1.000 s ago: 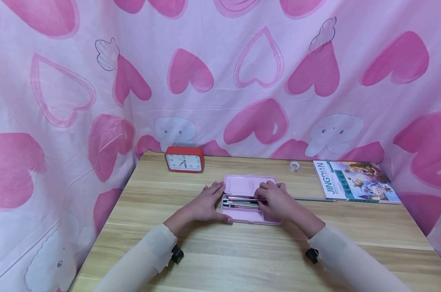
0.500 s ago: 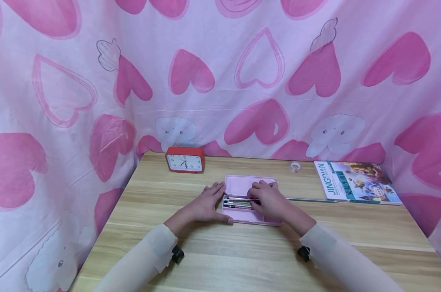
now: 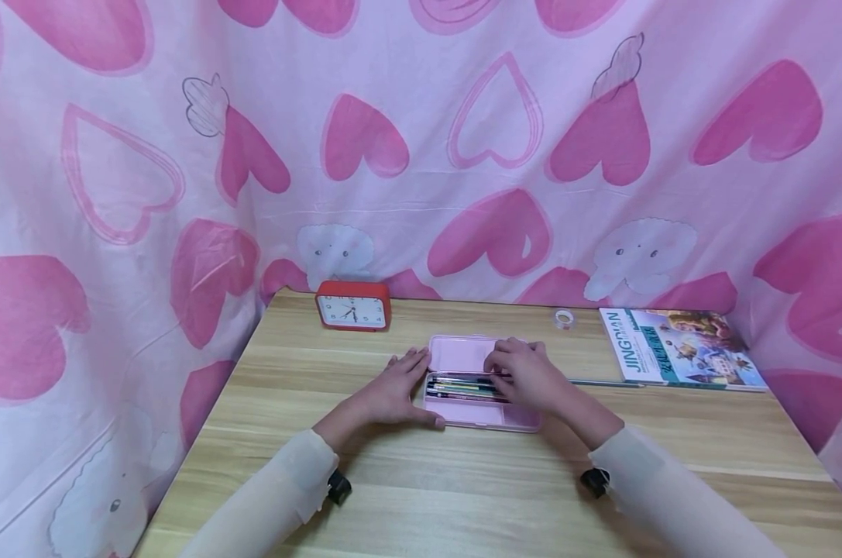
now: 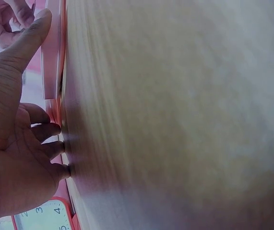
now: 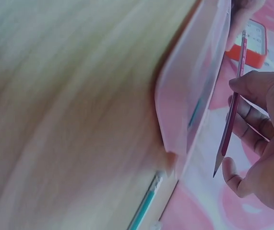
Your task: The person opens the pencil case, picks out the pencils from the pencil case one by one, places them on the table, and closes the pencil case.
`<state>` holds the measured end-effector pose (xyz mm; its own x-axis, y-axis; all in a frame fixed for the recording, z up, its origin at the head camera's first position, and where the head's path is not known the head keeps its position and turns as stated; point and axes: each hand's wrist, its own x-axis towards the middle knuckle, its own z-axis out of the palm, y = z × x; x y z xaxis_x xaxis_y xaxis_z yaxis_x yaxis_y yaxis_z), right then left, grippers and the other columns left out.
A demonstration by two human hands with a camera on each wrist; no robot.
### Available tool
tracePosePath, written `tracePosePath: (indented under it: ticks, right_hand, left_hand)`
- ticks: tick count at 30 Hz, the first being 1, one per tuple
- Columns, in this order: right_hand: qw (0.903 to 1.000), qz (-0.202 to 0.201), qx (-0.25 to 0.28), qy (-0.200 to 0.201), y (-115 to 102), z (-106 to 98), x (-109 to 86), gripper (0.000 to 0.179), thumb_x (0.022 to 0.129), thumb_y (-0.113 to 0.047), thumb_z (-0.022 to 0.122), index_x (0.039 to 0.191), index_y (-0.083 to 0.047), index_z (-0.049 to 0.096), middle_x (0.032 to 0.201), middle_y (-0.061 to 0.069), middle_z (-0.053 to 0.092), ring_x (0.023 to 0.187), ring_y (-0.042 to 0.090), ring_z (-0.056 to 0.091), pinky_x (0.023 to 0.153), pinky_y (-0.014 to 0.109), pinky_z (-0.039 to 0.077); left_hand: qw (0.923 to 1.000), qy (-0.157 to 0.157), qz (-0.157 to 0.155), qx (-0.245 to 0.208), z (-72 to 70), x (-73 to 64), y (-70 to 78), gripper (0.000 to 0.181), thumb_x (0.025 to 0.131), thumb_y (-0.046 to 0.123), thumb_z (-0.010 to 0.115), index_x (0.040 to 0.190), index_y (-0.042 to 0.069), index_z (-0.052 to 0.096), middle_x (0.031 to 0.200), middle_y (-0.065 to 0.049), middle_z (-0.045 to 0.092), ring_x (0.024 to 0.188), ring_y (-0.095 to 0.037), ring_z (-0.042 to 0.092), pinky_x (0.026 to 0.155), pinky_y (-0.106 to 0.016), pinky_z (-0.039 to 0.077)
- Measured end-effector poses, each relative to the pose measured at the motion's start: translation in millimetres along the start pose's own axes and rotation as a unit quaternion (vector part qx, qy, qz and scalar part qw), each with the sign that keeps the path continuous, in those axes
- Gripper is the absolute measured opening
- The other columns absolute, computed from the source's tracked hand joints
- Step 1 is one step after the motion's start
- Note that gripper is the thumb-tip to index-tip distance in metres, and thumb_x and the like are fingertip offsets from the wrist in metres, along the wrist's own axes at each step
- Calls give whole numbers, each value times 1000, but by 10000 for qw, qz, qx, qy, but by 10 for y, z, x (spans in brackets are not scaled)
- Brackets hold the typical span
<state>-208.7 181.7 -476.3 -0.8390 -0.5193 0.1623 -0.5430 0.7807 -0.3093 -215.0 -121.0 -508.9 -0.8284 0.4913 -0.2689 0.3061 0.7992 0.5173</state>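
A pink pencil case (image 3: 462,415) lies open on the table, its lid folded back. Several pencils (image 3: 462,385) lie side by side in its long compartment. My left hand (image 3: 393,394) rests at the case's left end, fingers and thumb spread and fairly straight; the thumb (image 4: 29,40) lies along the case's wall in the left wrist view. Above the right part of the case, my right hand (image 3: 527,376) pinches a dark red pencil (image 5: 229,122) between thumb and fingers. In the right wrist view its sharpened tip points down, apart from the case.
A green pencil (image 3: 605,383) lies on the table right of the case, near a magazine (image 3: 682,349). A red clock (image 3: 353,306) stands at the back left. A roll of tape (image 3: 563,318) sits at the back. A heart-patterned curtain (image 3: 486,232) hangs behind the table.
My right hand moved left along the pencils, then back to the right and slightly up, uncovering more of them. My left hand stays where it was.
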Motion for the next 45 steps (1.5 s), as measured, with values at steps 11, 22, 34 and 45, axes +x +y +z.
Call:
tracePosePath:
  ticks: [11, 22, 34, 45]
  right_hand:
    - [9993, 287, 222, 41, 124, -175, -101, 11, 97, -16, 85, 104, -23, 81, 106, -6, 71, 112, 22, 62, 95, 55, 37]
    - [9973, 637, 356, 118, 245, -322, -231, 8, 98, -16, 84, 103, -19, 79, 102, -5, 67, 111, 23, 64, 99, 58, 38]
    - [9978, 495, 136, 418, 599, -537, -511, 16, 93, -7, 88, 101, -19, 81, 100, -2, 71, 94, 18, 69, 85, 47, 69]
    - [9947, 1001, -96, 190, 954, -582, -831, 17, 93, -8, 88, 98, -23, 83, 100, -4, 74, 99, 24, 67, 86, 57, 46]
  left_hand:
    - [10000, 51, 53, -48, 14, 0, -10, 138, 77, 81, 86, 180, 23, 14, 189, 3, 9, 177, -25, 0, 144, -56, 1]
    - [10000, 46, 47, -18, 16, -1, -9, 137, 77, 79, 86, 180, 23, 14, 189, 3, 9, 177, -25, -1, 144, -56, 2]
    - [10000, 57, 21, -47, 17, -9, -1, 138, 77, 80, 86, 180, 23, 14, 189, 3, 9, 177, -26, -1, 144, -56, 3]
    - [10000, 63, 60, -39, 18, -27, 8, 140, 76, 81, 86, 179, 21, 15, 189, 2, 9, 177, -25, 0, 144, -55, 3]
